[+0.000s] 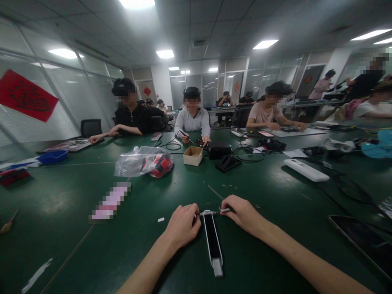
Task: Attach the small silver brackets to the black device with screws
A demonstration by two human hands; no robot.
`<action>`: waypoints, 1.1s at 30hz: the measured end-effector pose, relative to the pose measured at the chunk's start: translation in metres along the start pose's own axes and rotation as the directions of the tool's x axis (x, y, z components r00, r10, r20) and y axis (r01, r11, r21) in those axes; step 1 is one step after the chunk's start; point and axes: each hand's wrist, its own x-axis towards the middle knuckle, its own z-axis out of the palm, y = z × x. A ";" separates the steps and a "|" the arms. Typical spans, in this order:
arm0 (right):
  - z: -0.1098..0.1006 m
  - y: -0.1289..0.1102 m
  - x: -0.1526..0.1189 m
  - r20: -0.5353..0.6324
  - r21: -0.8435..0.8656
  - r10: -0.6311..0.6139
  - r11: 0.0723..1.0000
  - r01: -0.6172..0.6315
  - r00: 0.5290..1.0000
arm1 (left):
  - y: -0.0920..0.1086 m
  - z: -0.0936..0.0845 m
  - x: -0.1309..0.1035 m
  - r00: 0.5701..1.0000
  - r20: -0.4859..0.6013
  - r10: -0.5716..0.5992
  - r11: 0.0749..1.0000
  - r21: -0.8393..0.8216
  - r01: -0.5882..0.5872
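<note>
A long, narrow device (212, 237) with a black face and a pale rim lies on the green table before me. A pale tab (217, 267) sticks out at its near end. Across its far end runs a thin metal crosspiece (208, 212). My left hand (183, 224) is closed at the left end of this crosspiece, its fingertips partly hidden, so what they grip is unclear. To the right of the device, my right hand (240, 211) pinches a small pale piece (225, 210), close to the crosspiece's right end.
Beyond my hands are a clear plastic bag (131, 161) with red items, a small open box (193, 157) and a black box (219, 150). A white device (306, 170), cables and a dark phone-like slab (361, 241) lie rightward. People sit across the table.
</note>
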 end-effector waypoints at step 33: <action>0.007 -0.004 -0.003 0.060 0.090 0.037 0.995 -0.042 0.998 | 0.002 0.002 0.002 1.000 -0.006 -0.003 1.000 -0.007 0.003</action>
